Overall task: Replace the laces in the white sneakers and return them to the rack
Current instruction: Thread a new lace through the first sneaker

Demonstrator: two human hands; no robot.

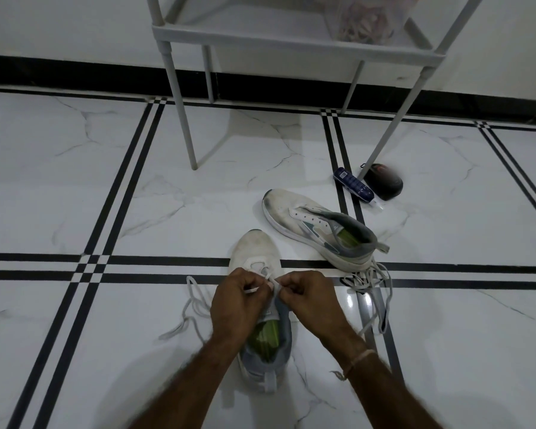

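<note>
White marble floor (75, 181) with black inlay lines; rack (291, 41) at 12 o'clock. The near sneaker (254, 249), at 6 o'clock, is laced through its lowest eyelets only. The left hand (239, 300) and right hand (310, 300) each pinch the white lace (262, 269) in curled fingers above the tongue. The far sneaker (291, 209), at 2 o'clock, shows bare eyelets, with a loose lace (372, 283) heaped at its heel. Judged early: one shoe begun, one untouched, both off the rack. A clear bag (365, 23) on the rack shelf holds pale, unidentifiable contents; each sneaker holds a green insole.
</note>
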